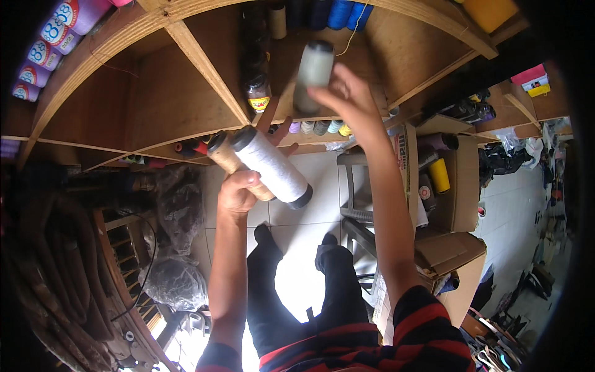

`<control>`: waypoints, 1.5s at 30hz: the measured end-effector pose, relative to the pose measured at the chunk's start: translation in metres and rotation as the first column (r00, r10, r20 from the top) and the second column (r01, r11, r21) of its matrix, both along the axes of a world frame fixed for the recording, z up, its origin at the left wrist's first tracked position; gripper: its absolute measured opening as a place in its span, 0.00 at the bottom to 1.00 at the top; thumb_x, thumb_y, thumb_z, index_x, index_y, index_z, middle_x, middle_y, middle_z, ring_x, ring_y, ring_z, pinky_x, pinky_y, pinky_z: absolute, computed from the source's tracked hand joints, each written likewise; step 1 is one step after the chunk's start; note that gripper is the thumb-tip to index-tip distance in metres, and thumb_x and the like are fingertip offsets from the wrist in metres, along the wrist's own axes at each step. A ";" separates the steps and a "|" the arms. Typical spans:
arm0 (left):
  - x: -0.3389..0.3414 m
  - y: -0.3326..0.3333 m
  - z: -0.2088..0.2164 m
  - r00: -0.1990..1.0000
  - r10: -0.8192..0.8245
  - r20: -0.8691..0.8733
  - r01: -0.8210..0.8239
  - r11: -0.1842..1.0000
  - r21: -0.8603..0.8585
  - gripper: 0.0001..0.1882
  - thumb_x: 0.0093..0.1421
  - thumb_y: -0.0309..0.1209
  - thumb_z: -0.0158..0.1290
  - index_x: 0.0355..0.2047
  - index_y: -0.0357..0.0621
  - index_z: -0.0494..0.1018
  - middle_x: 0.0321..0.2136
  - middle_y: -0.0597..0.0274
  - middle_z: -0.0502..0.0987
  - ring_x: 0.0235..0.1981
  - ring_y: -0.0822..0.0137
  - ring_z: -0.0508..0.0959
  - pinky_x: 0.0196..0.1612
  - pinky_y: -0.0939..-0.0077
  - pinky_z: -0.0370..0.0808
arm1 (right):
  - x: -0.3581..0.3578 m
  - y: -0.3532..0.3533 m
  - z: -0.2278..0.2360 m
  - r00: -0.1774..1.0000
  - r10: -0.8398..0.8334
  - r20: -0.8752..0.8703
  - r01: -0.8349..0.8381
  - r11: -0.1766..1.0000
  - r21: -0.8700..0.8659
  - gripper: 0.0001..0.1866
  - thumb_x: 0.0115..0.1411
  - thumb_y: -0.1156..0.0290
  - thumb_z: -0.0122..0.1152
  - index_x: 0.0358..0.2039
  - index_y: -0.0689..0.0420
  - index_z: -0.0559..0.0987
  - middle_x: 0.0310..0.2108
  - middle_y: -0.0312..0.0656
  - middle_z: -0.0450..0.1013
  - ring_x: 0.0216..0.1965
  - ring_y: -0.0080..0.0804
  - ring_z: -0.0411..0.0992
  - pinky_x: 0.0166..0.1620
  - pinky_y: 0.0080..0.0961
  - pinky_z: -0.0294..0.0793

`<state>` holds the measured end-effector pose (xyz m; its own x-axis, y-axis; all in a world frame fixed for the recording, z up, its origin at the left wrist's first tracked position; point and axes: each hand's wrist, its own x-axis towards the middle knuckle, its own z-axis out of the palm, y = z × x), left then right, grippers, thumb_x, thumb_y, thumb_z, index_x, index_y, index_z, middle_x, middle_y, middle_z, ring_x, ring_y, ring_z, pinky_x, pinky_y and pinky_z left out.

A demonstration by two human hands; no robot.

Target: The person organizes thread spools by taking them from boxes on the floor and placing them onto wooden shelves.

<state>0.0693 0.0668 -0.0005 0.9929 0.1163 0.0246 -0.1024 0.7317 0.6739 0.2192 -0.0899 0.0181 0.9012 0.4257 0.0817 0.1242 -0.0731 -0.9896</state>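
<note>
My left hand (237, 193) is closed around two thread spools in front of the shelf. One is a large white thread spool (273, 164) with black ends, lying tilted. Beside it, partly covered, is a tan thread spool (224, 155). My fingers reach behind both. Higher and to the right, my right hand (350, 93) grips a pale grey-green thread spool (316, 68) with a dark top, held nearly upright at the shelf compartment. That spool is smeared by motion. A dark spool (258, 93) with a yellow label stands in the compartment to its left.
The wooden shelf (207, 71) has slanted dividers. Blue spools (339, 13) stand at its back; purple spools (59, 31) fill the far left. Cardboard boxes (458, 186) with spools stand at right, by a grey plastic chair (353, 186). Clear plastic bags (176, 282) lie at lower left.
</note>
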 end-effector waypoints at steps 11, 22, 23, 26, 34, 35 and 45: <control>-0.017 0.007 -0.011 0.998 -0.057 -0.009 0.057 0.998 0.020 0.53 0.35 0.42 0.62 0.63 0.45 0.53 0.64 0.40 0.49 0.61 0.35 0.57 0.58 0.40 0.61 | 0.129 0.098 -0.066 0.815 -0.213 0.539 0.429 0.847 -0.314 0.23 0.42 0.76 0.65 0.43 0.59 0.75 0.37 0.52 0.76 0.41 0.52 0.74 0.45 0.39 0.73; -0.019 0.011 -0.013 0.997 -0.071 -0.024 0.072 0.997 0.020 0.50 0.35 0.42 0.61 0.61 0.39 0.56 0.61 0.39 0.56 0.59 0.40 0.62 0.56 0.47 0.65 | 0.158 0.095 -0.097 0.785 -0.253 0.566 0.455 0.855 -0.249 0.25 0.43 0.79 0.61 0.46 0.62 0.74 0.41 0.54 0.75 0.47 0.50 0.72 0.49 0.36 0.72; -0.017 0.007 -0.012 0.997 -0.066 -0.027 0.066 0.998 0.008 0.49 0.36 0.41 0.61 0.60 0.39 0.57 0.59 0.40 0.58 0.58 0.42 0.63 0.56 0.48 0.66 | 0.164 0.087 -0.101 0.760 -0.255 0.598 0.462 0.859 -0.220 0.24 0.44 0.78 0.62 0.46 0.62 0.74 0.40 0.53 0.76 0.47 0.48 0.73 0.48 0.35 0.72; -0.026 0.021 -0.021 0.991 -0.016 -0.131 0.023 0.998 0.058 0.44 0.39 0.37 0.60 0.58 0.38 0.59 0.54 0.45 0.65 0.54 0.50 0.68 0.54 0.55 0.68 | 0.115 0.082 -0.070 0.894 -0.386 0.227 0.370 0.923 0.109 0.18 0.51 0.74 0.65 0.44 0.61 0.75 0.39 0.47 0.76 0.42 0.35 0.76 0.42 0.26 0.75; 0.012 0.005 0.021 0.937 0.228 -0.264 -0.170 0.959 0.226 0.28 0.48 0.29 0.61 0.50 0.38 0.65 0.41 0.59 0.72 0.43 0.66 0.73 0.48 0.68 0.70 | -0.035 0.005 0.013 0.877 0.481 0.013 -0.477 0.873 -0.104 0.22 0.53 0.64 0.68 0.45 0.61 0.75 0.35 0.40 0.75 0.35 0.23 0.73 0.36 0.22 0.73; 0.015 0.002 0.021 0.935 0.227 -0.271 -0.143 0.944 0.297 0.25 0.48 0.30 0.61 0.46 0.38 0.68 0.39 0.60 0.73 0.41 0.69 0.74 0.44 0.72 0.71 | -0.040 0.001 0.020 0.888 0.459 -0.011 -0.455 0.875 -0.164 0.23 0.50 0.63 0.69 0.42 0.63 0.74 0.32 0.43 0.75 0.32 0.26 0.72 0.35 0.23 0.73; 0.018 -0.013 0.009 0.886 0.388 -0.255 -0.219 0.834 0.507 0.28 0.52 0.36 0.61 0.50 0.37 0.66 0.35 0.65 0.70 0.38 0.72 0.72 0.43 0.77 0.67 | 0.037 0.025 -0.042 0.966 -0.117 0.229 0.113 0.993 0.029 0.22 0.48 0.69 0.69 0.42 0.63 0.74 0.33 0.47 0.78 0.34 0.34 0.78 0.38 0.28 0.75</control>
